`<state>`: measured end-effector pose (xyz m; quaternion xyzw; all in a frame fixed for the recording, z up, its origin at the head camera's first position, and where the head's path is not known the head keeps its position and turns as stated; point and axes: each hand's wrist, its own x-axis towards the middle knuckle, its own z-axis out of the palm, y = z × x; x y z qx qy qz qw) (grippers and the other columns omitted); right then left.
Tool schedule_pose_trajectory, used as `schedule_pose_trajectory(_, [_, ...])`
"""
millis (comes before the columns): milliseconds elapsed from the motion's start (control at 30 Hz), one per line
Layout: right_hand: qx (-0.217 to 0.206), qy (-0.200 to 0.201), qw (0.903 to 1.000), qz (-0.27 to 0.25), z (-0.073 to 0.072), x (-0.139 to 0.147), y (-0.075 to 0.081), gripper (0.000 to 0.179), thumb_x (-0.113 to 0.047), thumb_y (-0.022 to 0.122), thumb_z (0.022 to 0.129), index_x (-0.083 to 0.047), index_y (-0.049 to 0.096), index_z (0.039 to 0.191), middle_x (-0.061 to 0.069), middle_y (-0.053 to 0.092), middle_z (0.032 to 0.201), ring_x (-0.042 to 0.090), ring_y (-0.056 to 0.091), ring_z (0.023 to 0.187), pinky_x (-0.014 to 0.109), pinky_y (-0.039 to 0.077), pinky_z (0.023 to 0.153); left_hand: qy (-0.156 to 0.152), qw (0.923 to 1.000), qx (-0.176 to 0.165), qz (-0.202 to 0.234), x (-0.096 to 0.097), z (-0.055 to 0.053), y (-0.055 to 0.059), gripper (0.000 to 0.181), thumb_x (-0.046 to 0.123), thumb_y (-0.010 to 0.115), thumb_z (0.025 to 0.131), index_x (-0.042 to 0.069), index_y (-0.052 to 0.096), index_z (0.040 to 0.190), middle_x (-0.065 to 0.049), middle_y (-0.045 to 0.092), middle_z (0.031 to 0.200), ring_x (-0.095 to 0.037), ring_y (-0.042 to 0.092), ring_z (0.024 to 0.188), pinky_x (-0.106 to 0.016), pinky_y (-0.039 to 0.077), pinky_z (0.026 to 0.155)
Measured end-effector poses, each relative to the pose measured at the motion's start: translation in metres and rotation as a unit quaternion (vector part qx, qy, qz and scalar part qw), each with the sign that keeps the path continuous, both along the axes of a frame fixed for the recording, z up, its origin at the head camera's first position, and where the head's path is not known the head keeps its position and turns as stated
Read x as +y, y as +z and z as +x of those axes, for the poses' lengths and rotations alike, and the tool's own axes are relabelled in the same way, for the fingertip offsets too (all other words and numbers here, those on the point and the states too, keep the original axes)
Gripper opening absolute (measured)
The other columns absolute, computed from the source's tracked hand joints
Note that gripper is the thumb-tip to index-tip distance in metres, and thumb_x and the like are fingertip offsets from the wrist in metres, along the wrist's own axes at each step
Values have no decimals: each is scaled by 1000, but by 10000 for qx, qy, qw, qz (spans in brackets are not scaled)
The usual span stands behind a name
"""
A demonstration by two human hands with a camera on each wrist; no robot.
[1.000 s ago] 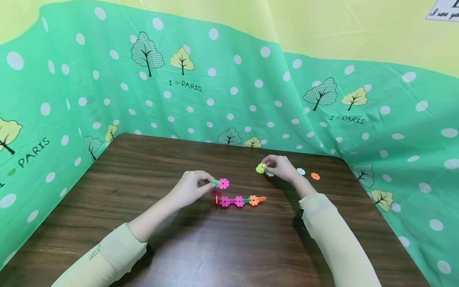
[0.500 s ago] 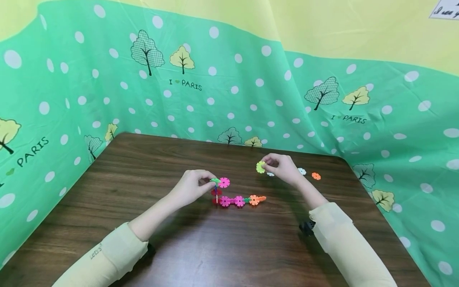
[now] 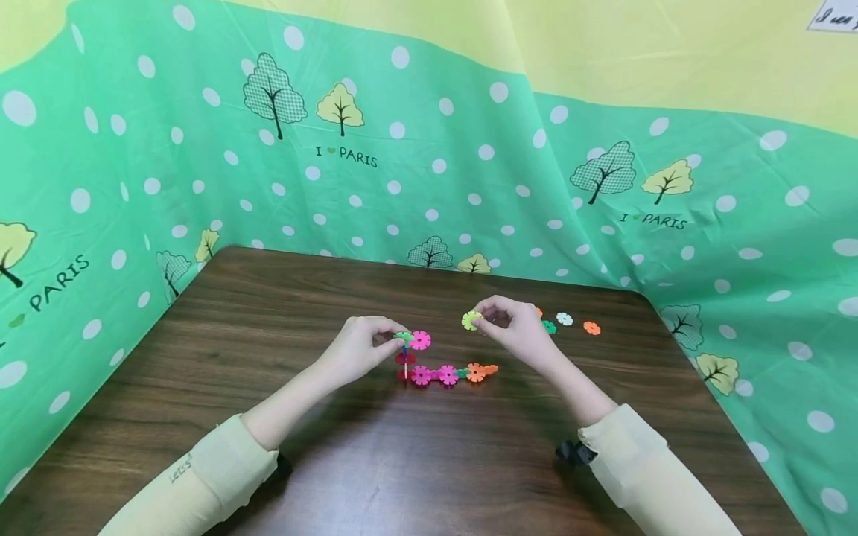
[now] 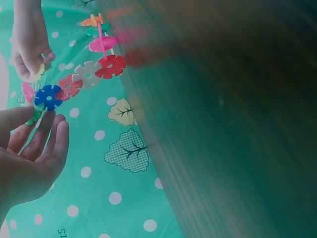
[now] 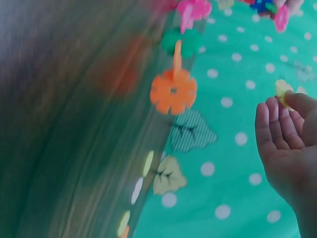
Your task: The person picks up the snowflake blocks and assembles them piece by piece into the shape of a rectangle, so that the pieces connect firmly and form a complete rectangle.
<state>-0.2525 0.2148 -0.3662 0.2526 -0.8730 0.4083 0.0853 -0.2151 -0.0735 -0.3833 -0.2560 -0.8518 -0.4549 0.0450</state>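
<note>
Brown table [image 3: 375, 461], yellow disc [image 3: 471, 320] between right fingers [image 5: 264, 126].

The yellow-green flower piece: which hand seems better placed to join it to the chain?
Probably the right hand: it pinches the yellow-green piece, near the pink end piece of the chain, while the left hand holds its green piece.

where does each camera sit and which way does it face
Head: worn on the head, facing forward and down at the table; left hand, right hand and both sleeves show.
Left wrist: on that wrist, facing the chain of flower pieces; the left hand shows, with the right hand beyond.
Right wrist: on that wrist, facing the orange end piece; the right hand shows, a bit of the left too.
Shared: both wrist views show the pinched yellow-green piece.
</note>
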Motion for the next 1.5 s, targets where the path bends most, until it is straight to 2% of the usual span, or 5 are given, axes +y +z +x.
schedule_pose_trajectory(400, [405, 398, 9981, -224, 26, -29, -1, 8, -14, 74, 82, -16, 67, 87, -5, 68, 76, 6, 62, 66, 24, 53, 59, 28, 9999, 135, -8, 1, 1, -1, 11, 12, 68, 87, 11, 73, 96, 0, 71, 93, -11, 65, 75, -21, 52, 62])
schedule_pose_trajectory(667, [741, 735, 9945, -13, 29, -39, -6, 12, -7, 74, 80, -14, 67, 85, -6, 67, 77, 3, 60, 68, 24, 54, 61, -4, 9997, 237, 19, 3, 4, 0, 11, 10, 67, 87, 11, 73, 96, -1, 71, 93, -13, 65, 77, -20, 52, 63])
schedule_pose_trajectory(1067, [889, 717, 9929, 324, 29, -41, -8, 10, -9, 74, 80, -14, 67, 84, -7, 66, 77, 3, 59, 69, 21, 53, 61, 105, 9995, 277, -49, 5, 4, 1, 12, 11, 67, 88, 11, 74, 97, 0, 71, 94, -8, 65, 78, -20, 53, 66])
schedule_pose_trajectory(1233, [882, 801, 9923, 342, 31, -41, -8, 9, -9, 74, 81, -14, 67, 85, -6, 66, 77, 3, 59, 68, 22, 54, 61, 5, 9998, 199, 22, 5, 4, 2, 13, 11, 67, 87, 11, 73, 99, -2, 71, 96, -10, 65, 77, -19, 53, 65])
schedule_pose_trajectory(1500, [995, 883, 9909, 208, 34, -46, -9, 8, -7, 73, 81, -11, 68, 85, -3, 67, 76, 4, 60, 67, 21, 54, 61, -271, 9987, -247, 351, 10, 4, 1, 30, 7, 72, 81, 9, 71, 110, -11, 70, 104, -18, 69, 65, -29, 56, 58])
